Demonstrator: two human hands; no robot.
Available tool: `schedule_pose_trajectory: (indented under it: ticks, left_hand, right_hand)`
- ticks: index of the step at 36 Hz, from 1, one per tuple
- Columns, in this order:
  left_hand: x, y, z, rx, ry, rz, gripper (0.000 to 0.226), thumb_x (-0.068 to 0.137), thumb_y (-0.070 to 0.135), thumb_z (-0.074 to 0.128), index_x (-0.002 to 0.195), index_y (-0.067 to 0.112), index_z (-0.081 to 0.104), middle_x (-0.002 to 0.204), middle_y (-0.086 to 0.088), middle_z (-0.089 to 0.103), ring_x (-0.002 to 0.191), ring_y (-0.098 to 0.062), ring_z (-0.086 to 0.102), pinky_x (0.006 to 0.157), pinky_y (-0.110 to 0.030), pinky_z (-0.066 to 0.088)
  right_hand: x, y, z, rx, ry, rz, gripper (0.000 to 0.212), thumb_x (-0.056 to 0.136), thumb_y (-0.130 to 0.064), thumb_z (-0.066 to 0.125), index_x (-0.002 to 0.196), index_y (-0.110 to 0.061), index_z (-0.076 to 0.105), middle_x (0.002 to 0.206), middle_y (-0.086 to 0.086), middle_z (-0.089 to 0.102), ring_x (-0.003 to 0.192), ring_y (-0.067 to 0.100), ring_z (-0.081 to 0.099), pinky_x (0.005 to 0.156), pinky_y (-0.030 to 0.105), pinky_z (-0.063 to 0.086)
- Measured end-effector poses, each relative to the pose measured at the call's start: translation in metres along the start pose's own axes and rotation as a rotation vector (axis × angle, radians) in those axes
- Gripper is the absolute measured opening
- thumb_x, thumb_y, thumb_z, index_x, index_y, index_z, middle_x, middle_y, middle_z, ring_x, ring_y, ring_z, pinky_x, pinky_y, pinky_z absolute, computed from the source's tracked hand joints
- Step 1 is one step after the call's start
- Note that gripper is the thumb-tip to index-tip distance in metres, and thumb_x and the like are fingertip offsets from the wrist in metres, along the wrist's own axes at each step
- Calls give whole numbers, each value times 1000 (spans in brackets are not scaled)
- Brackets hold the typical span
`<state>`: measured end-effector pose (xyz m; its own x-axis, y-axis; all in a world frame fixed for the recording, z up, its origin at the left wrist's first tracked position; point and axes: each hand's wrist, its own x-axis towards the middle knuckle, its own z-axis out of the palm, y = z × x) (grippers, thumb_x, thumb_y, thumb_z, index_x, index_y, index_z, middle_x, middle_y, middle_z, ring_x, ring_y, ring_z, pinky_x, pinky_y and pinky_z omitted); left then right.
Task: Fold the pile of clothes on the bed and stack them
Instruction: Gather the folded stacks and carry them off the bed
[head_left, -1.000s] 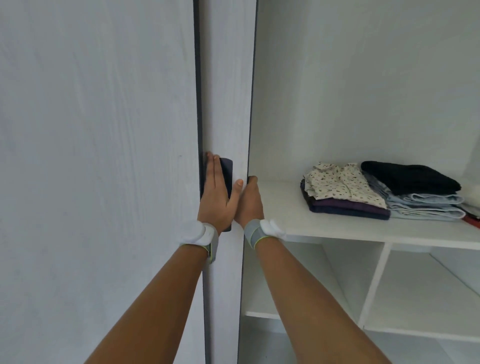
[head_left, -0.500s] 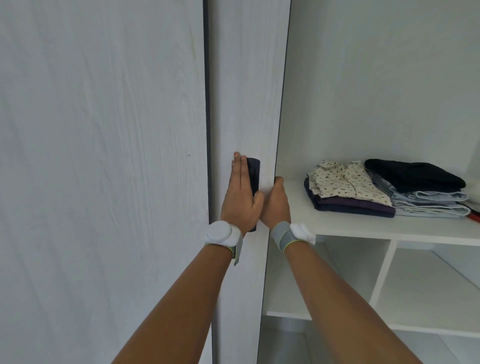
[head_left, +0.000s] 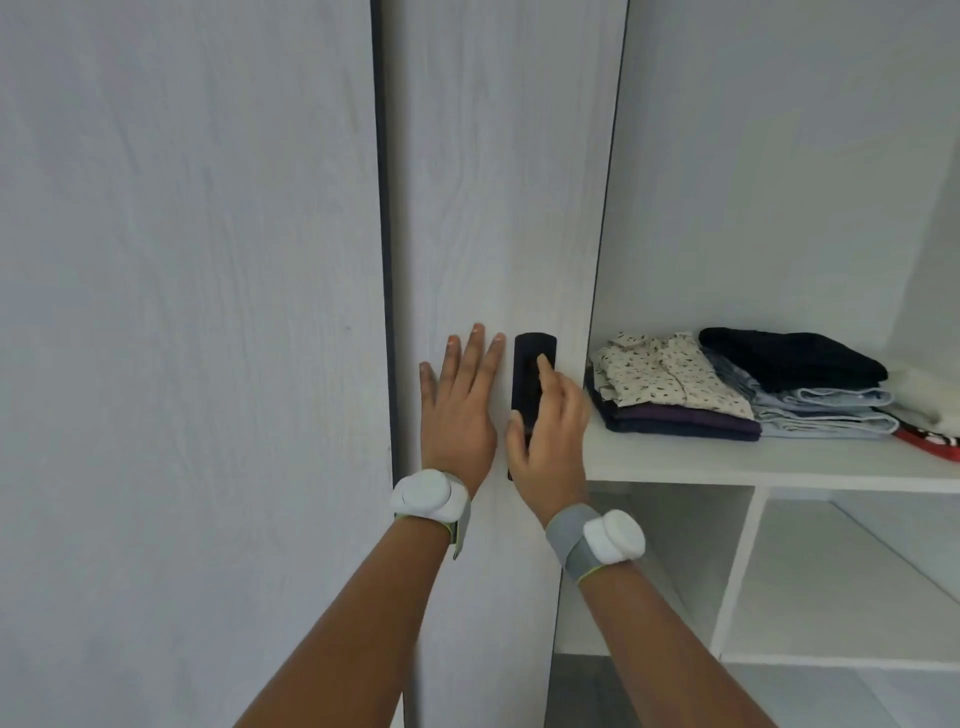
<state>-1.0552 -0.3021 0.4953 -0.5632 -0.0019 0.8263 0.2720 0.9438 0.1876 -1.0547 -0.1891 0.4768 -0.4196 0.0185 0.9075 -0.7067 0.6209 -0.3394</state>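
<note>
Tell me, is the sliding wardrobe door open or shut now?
Partly open: the sliding door leaves the shelf with folded clothes uncovered beside its edge.

Left hand (head_left: 457, 410): raised flat, palm away, fingers straight and slightly spread, pointing up. Right hand (head_left: 550, 431): just beside it on the right, fingers loosely bent, index extended upward. Both forearms bare, reaching forward from the near edge; each wrist carried a white banded device.

A pale sliding wardrobe door (head_left: 498, 208) with a dark recessed handle (head_left: 530, 374) stands beside white shelves (head_left: 727, 470).
</note>
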Motion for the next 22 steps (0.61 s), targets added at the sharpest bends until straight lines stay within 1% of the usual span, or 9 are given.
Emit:
schedule_pose_trajectory:
  ticks: [3, 6, 7, 9, 11, 13, 16, 18, 22]
  left_hand:
    - [0, -5, 8, 88, -42, 51, 82, 95, 21, 53, 155, 30, -1, 161, 6, -14, 148, -18, -14, 118, -53, -8]
    - [2, -7, 9, 71, -47, 116, 77, 96, 21, 49, 155, 30, 1, 161, 5, -12, 149, -16, -14, 119, -50, -10]
    - [4, -8, 9, 64, -42, 135, 73, 96, 20, 45, 155, 30, 2, 162, 5, -9, 149, -16, -13, 119, -50, -10]
    - [6, -9, 8, 69, -43, 144, 64, 96, 23, 30, 155, 30, 5, 163, 3, -3, 149, -18, -10, 119, -50, -7]
    - [11, -10, 7, 81, -36, 130, 64, 92, 26, 23, 155, 28, 9, 163, 0, 4, 150, -22, -6, 119, -51, -6]
    - [20, -9, 4, 78, 9, 163, 65, 91, 18, 26, 154, 26, 15, 163, -2, 11, 150, -26, 0, 119, -53, -3]
    - [36, -6, 5, 128, 83, 276, 67, 93, 4, 44, 153, 25, 22, 161, -3, 20, 149, -30, 9, 119, -56, 2]
    - [44, -6, 8, 164, 112, 331, 66, 94, 6, 49, 153, 25, 25, 161, -2, 21, 149, -30, 12, 119, -57, 4]
    - [48, -9, 19, 281, 171, 385, 61, 98, 16, 47, 153, 24, 24, 161, -2, 20, 149, -29, 12, 119, -56, 7]
  right_hand:
    - [-8, -5, 12, 102, -33, 70, 52, 95, -12, 44, 146, -9, 33, 134, 13, 39, 124, 23, 38, 108, 25, 28]
    - [-10, -5, 23, 116, 67, 142, 51, 96, -12, 40, 146, -6, 33, 133, 13, 38, 124, 19, 38, 107, 16, 24]
    - [-9, -5, 27, 124, 102, 176, 52, 96, -12, 40, 147, -6, 31, 134, 13, 35, 124, 17, 37, 108, 16, 24]
    - [-9, -4, 33, 140, 156, 235, 52, 96, -13, 42, 146, -4, 30, 134, 13, 32, 123, 18, 38, 110, 24, 29]
    - [-9, 0, 41, 116, 174, 261, 51, 96, -14, 44, 144, -3, 33, 132, 15, 36, 122, 23, 40, 109, 32, 34]
    - [-10, 5, 46, 75, 197, 270, 50, 95, -16, 45, 142, -3, 34, 129, 16, 43, 117, 27, 42, 103, 37, 36]
    - [-9, 11, 54, -3, 238, 294, 50, 94, -21, 41, 140, -3, 36, 124, 18, 49, 111, 29, 44, 98, 39, 36]
    - [-9, 14, 59, -45, 271, 310, 49, 93, -22, 39, 139, -4, 36, 122, 19, 51, 109, 29, 44, 96, 39, 36]
    - [-9, 23, 63, -127, 311, 308, 45, 96, -25, 37, 136, -3, 37, 118, 21, 54, 104, 28, 43, 93, 38, 34]
